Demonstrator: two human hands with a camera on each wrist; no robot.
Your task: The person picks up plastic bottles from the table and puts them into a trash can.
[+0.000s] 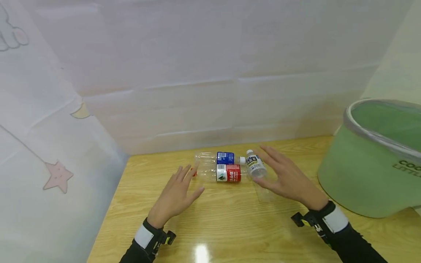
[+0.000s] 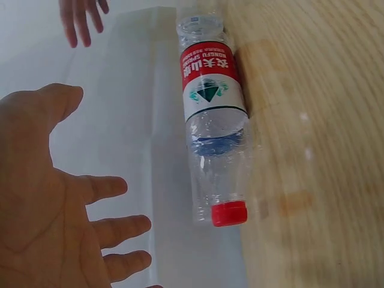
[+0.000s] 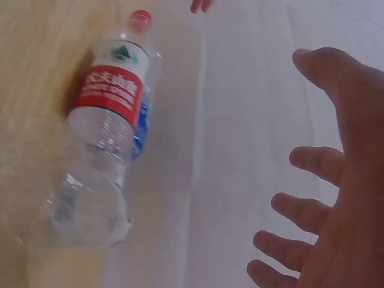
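— Both wrists sit closest to me; what lies ahead of them?

— I see my left hand (image 1: 175,193) spread flat, fingers apart, holding nothing, just short of the red-label bottle (image 1: 223,173) lying on the worktop (image 1: 230,226).

— And the other?

— My right hand (image 1: 289,180) hovers open beside the white-label bottle (image 1: 255,164). I can't tell whether they touch. Behind lies a blue-label bottle (image 1: 220,158).

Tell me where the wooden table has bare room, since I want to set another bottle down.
The near table between the left hand and right hand is bare, as is the strip left of the left hand. It is crowded where the red-label bottle, blue-label bottle and white-label bottle lie, and beside the green bin.
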